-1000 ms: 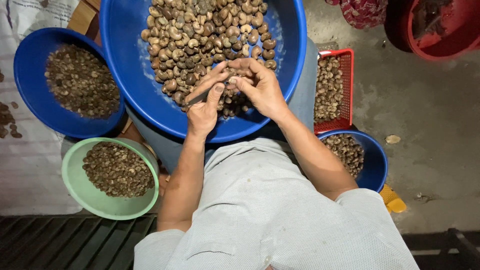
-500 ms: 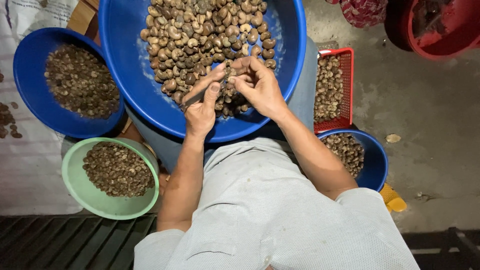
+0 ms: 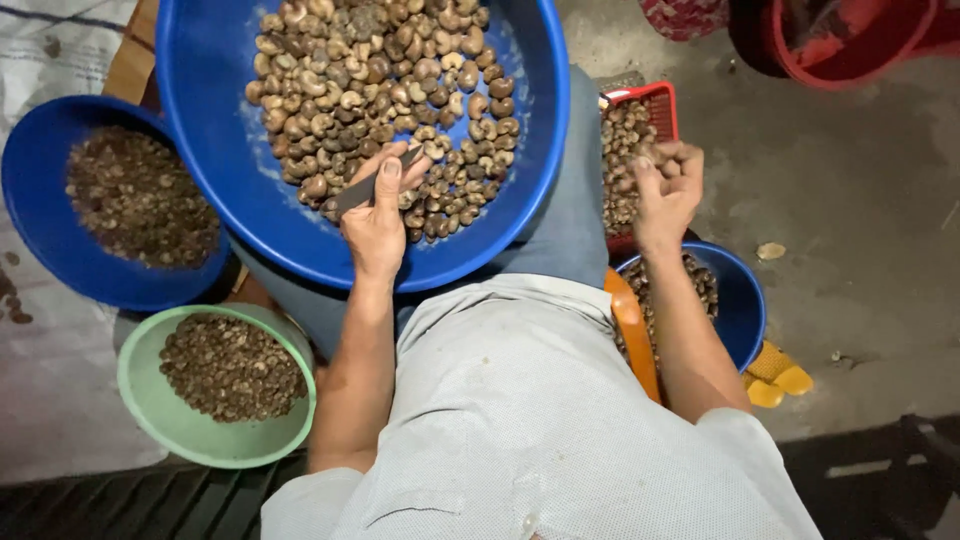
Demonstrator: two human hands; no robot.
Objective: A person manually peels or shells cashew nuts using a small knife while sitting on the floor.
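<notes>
Left hand (image 3: pixel 375 215) clamped on a small dark blade (image 3: pixel 362 190) over the big blue basin (image 3: pixel 210 150) of nuts; right hand (image 3: pixel 665 185), fingers curled together, above the red basket (image 3: pixel 662 98) — kernels may spill.

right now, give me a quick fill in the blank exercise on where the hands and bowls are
1. The left hand holds a small dark blade over the large ____ plastic basin of brown nuts.
2. The right hand hovers over the ____ plastic mesh basket.
3. The round bowl nearest the left elbow is pale ____.

Missing words: blue; red; green
</notes>
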